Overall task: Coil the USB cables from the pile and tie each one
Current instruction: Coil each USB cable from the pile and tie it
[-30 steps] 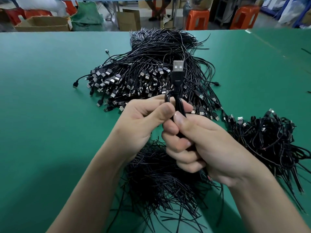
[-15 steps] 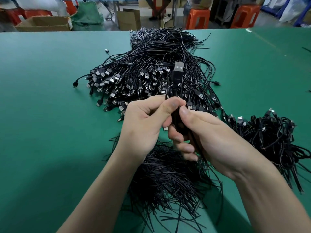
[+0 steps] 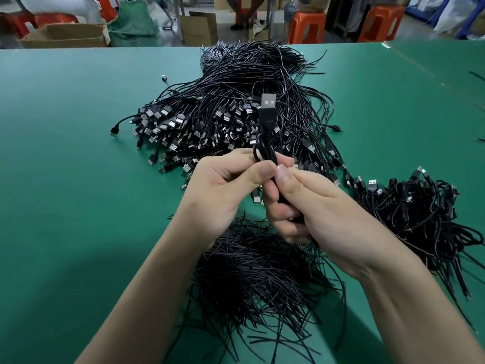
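Both my hands hold one coiled black USB cable (image 3: 267,143) upright over the green table (image 3: 65,179); its silver plug points up. My left hand (image 3: 223,190) pinches the coil's top loops between thumb and fingers. My right hand (image 3: 309,206) grips the coil's lower part, thumb pressed beside the left thumb. The big pile of loose USB cables (image 3: 236,111) lies beyond the hands. A heap of thin black tie wires (image 3: 257,274) lies under my wrists. Coiled, tied cables (image 3: 420,214) are stacked at the right.
Bare green table stretches to the left and far right. Past the table's far edge stand cardboard boxes (image 3: 65,35), orange stools (image 3: 307,24) and a green sack (image 3: 133,27).
The plug tilted right, then came back upright. My right hand's fingers loosened and have closed again on the coil; both thumbs now meet at its top.
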